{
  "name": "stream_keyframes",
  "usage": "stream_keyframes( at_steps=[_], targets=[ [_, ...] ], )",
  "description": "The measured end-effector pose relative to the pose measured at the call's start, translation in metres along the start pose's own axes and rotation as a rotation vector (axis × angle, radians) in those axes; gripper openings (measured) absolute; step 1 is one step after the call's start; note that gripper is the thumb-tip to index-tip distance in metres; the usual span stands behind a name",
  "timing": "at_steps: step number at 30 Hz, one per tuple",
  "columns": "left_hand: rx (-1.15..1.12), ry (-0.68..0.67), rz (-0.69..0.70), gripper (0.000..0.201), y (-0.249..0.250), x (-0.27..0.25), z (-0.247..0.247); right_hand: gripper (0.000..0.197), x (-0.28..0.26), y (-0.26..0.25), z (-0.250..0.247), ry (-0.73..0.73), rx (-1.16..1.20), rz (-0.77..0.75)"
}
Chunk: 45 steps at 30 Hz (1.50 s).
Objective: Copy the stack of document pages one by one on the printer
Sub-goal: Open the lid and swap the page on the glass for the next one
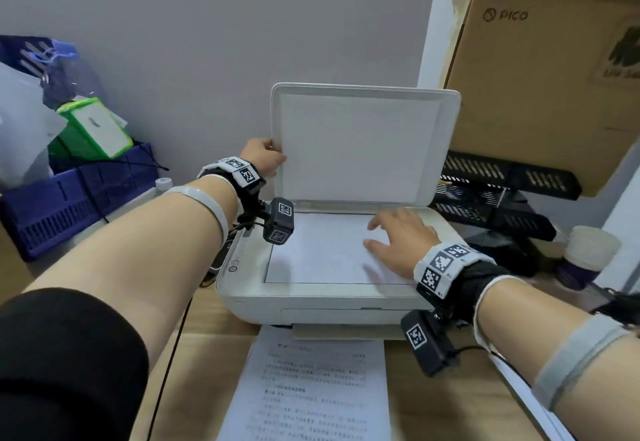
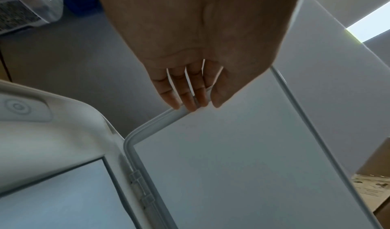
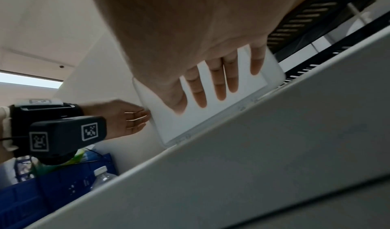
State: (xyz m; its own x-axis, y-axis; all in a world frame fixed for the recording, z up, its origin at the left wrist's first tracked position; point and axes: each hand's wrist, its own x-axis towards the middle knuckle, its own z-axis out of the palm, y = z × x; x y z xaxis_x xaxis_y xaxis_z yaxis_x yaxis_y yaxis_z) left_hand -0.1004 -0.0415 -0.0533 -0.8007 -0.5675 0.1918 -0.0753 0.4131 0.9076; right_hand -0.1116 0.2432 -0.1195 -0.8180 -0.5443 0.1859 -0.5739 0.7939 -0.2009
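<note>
Pinching the raised scanner lid by its left edge, left hand in a narrow grip. Spread wide and flat, right hand on a blank sheet on the printer glass. Below that grip, printed page on wooden desk. Left of the lid grip, blue crates; grey wall behind.

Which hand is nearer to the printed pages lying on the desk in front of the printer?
Right. The right hand rests on the scanner bed, just behind the printed pages. The left hand is farther back, holding the raised lid.
</note>
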Motion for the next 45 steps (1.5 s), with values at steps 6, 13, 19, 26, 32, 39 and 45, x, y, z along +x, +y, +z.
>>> stream_keyframes(
  at_steps=[6, 13, 19, 26, 32, 39, 45],
  targets=[
    [-0.034, -0.019, -0.081, 0.008, 0.002, 0.008, 0.005, 0.049, -0.001, 0.039, -0.001, -0.112, -0.018, 0.187],
    [-0.064, -0.013, -0.153, 0.043, 0.010, -0.016, 0.007, 0.059, -0.024, 0.054, -0.009, -0.270, -0.036, 0.191],
    [0.186, -0.453, -0.095, 0.033, 0.021, -0.086, 0.010, 0.061, -0.051, 0.052, -0.014, -0.287, -0.031, 0.086],
    [0.623, -0.862, -0.042, 0.068, 0.037, -0.150, 0.020, 0.093, -0.089, 0.052, -0.024, -0.266, 0.015, -0.085],
    [0.935, -0.927, 0.090, 0.079, 0.047, -0.183, 0.034, 0.012, -0.115, 0.068, -0.027, 0.030, 0.138, -0.172],
    [0.881, -0.671, 0.253, 0.056, 0.079, -0.182, 0.031, 0.018, -0.138, 0.102, -0.079, 0.415, 0.487, 0.044],
    [0.196, -0.592, 0.070, 0.051, 0.083, -0.158, 0.056, 0.016, -0.173, 0.163, -0.082, 0.525, 0.788, 0.470]
  ],
)
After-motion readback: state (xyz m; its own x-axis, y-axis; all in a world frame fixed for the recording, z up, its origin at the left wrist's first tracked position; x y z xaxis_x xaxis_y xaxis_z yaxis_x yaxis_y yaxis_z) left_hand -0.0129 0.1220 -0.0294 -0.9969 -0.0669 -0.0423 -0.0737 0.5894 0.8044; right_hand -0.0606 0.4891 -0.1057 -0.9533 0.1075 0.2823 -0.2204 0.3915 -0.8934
